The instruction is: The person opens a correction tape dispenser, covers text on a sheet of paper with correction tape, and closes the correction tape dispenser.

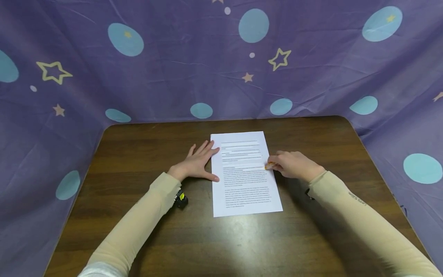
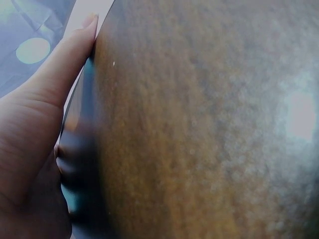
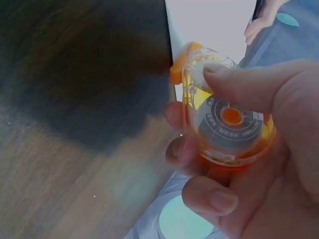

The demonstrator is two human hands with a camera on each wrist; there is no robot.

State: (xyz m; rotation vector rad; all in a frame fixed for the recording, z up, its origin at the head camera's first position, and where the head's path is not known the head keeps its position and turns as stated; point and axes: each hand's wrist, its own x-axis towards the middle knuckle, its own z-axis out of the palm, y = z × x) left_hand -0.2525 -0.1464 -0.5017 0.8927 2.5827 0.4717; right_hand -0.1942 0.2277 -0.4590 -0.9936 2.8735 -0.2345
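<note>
A printed sheet of paper [image 1: 244, 182] lies on the table, with white strips across lines in its upper half. My left hand [image 1: 197, 163] rests at the sheet's left edge, fingers spread and thumb on the paper. At the right edge, my right hand [image 1: 295, 165] grips a correction tape [image 3: 227, 124]. The tape's clear casing shows a grey reel with an orange hub, and its orange tip [image 3: 180, 67] points toward the paper. My right thumb presses on the casing while the fingers curl round it from below. In the head view the hand hides most of the dispenser.
The brown wooden table [image 1: 155, 234] extends around the sheet on all sides. A purple curtain [image 1: 173, 69] with stars and blue ovals hangs behind the table and along both sides. A small black device [image 1: 181, 200] sits at my left wrist.
</note>
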